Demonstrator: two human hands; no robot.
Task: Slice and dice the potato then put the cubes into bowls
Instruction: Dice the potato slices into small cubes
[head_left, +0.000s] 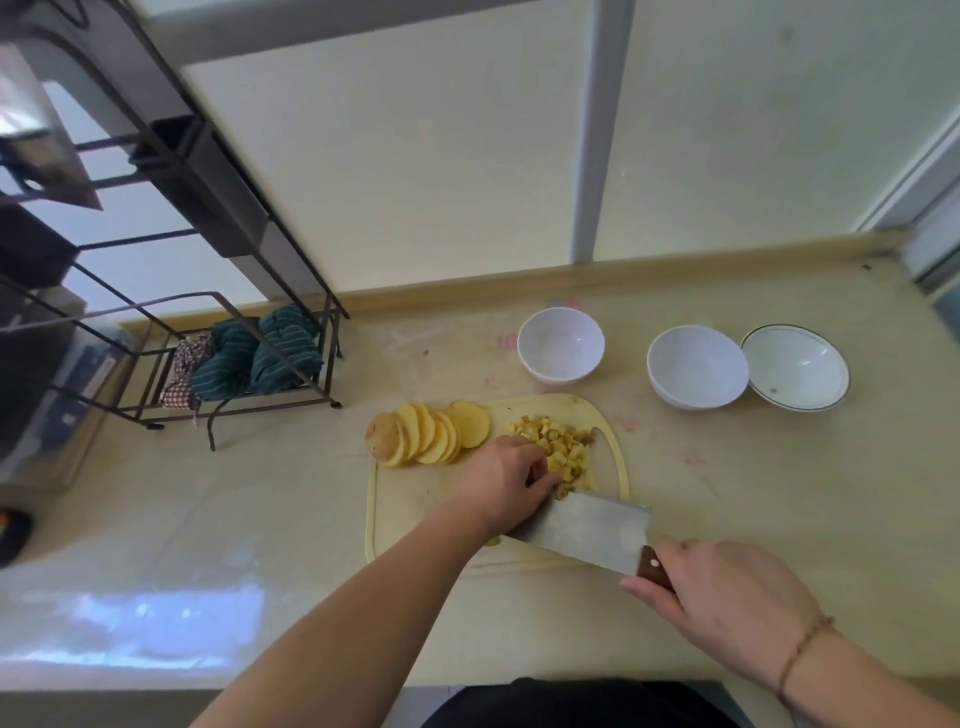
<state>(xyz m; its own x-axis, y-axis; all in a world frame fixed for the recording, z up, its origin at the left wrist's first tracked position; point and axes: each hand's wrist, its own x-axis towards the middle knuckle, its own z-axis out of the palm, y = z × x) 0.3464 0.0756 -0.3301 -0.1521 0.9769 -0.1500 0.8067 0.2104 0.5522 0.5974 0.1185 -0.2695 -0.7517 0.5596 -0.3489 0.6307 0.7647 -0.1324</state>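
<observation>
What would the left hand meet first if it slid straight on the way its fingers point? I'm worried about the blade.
Likely the pile of potato cubes: the left hand already reaches its near edge, fingers pointing away from the cleaver held behind it.

The right hand grips a cleaver. The left hand touches potato cubes at its fingertips. Slices lie beyond its wrist.

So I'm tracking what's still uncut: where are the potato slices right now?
In the head view, the potato slices lie fanned out at the far left corner of the cutting board, left of the potato cubes.
</observation>
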